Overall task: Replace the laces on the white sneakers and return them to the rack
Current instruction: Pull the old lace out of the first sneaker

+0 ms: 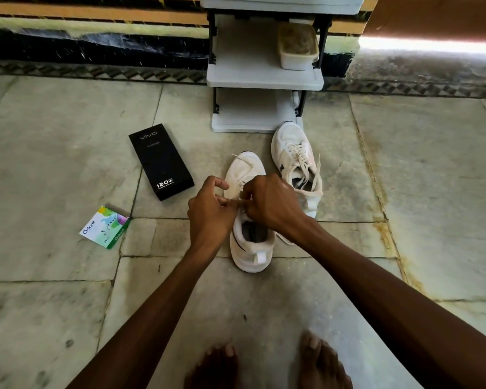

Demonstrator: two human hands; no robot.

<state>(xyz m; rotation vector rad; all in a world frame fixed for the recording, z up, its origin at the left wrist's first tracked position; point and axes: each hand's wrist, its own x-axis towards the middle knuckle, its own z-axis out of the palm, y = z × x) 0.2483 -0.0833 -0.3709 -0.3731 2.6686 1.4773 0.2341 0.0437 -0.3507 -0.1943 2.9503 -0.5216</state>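
— Where was the near sneaker [250, 252]?
— On the floor [68, 136], rack [264, 77] at twelve o'clock. Left hand [208, 210] and right hand [271, 204] each kept a pinching grip on its lace [240, 159]; pulling evenly seemed best.

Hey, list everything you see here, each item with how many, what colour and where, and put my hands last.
near sneaker: one, white, on the floor under both hands
far sneaker: one, white, laced, at the rack's foot
lace: one, off-white, stretched between the hands
rack: one, white shelves, black frame, against the wall
tub: one, clear, brownish contents, middle shelf, right side
box: one, black, floor, left of the sneakers
packet: one, white and green, floor, far left
feet: two, bare, bottom edge
left hand: pinches the lace
right hand: pinches the lace
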